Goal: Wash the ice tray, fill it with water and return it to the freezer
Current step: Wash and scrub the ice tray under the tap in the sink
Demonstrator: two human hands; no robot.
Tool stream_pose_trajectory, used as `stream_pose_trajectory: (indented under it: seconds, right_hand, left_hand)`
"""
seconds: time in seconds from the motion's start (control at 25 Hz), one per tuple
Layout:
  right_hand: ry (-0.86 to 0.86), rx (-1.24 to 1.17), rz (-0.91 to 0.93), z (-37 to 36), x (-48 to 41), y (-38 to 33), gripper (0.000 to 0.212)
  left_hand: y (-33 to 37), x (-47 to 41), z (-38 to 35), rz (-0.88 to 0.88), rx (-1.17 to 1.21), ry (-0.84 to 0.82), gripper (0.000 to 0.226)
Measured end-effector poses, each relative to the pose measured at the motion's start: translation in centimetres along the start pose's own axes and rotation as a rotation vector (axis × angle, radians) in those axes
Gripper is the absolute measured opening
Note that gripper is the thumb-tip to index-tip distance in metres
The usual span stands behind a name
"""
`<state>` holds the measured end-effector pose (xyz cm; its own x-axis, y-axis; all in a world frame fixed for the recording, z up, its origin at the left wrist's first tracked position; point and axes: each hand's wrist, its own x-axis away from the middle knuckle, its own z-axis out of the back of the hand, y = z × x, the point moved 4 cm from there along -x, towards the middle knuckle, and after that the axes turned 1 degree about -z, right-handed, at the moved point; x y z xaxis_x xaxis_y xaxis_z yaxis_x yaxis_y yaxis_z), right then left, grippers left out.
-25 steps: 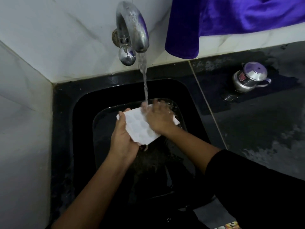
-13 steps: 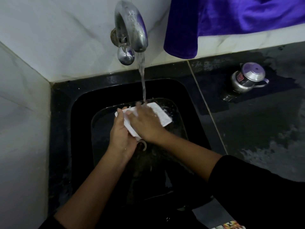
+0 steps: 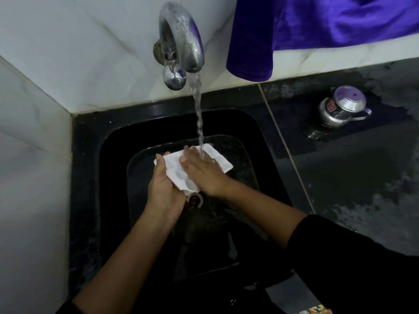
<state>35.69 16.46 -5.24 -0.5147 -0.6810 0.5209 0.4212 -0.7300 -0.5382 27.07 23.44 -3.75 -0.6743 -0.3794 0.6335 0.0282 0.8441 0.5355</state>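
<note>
White marble wall tiles (image 3: 68, 53) border a black sink (image 3: 86, 177). Over its basin, the left hand (image 3: 163, 189) holds the white ice tray (image 3: 174, 171) by its near-left edge, fingers curled round it (round cavities visible). Water from the chrome faucet (image 3: 181, 37) lands on the right hand (image 3: 201, 171), which lies flat on the tray, fingers straight, grasping nothing. Further right, a purple cloth (image 3: 317, 26) hangs above the dark table (image 3: 362, 189), where a lidded steel pot (image 3: 342, 107) stands.
</note>
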Motion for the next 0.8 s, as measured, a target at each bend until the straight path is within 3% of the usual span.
stream_pose_trajectory:
  seconds: [0.16,0.2,0.28,0.4,0.52,0.6,0.68,0.8]
  right_hand:
    - [0.052,0.039,-0.312,3.0,-2.8,6.3,0.069]
    - [0.049,0.106,-0.303,2.9,-2.5,5.3,0.071]
    - [0.018,0.201,-0.095,0.6,-2.0,1.2,0.077]
    - [0.085,-0.039,0.016,-0.5,-1.0,-1.3,0.096]
    - [0.236,-0.15,-0.238,2.9,-2.2,3.2,0.09]
    - [0.124,-0.069,-0.385,3.3,-2.3,4.7,0.082]
    - [0.076,0.078,-0.141,1.6,-1.3,1.7,0.068]
    - [0.059,-0.045,0.055,-0.7,2.4,-0.4,0.067]
  left_hand:
    - [0.5,1.4,0.4,-0.044,-0.034,-0.062,0.05]
    - [0.4,1.2,0.7,-0.053,-0.032,-0.052,0.048]
    - [0.5,0.6,0.7,-0.06,-0.002,-0.026,0.047]
    - [0.7,0.0,0.5,-0.029,0.026,-0.066,0.069]
    - [1.1,0.5,0.7,-0.085,-0.013,-0.07,0.048]
    - [1.3,0.9,0.6,-0.101,0.001,-0.054,0.045]
    - [1.8,0.3,0.8,-0.12,0.051,-0.006,0.051]
    - [2.6,0.0,0.6,-0.136,0.076,-0.009,0.07]
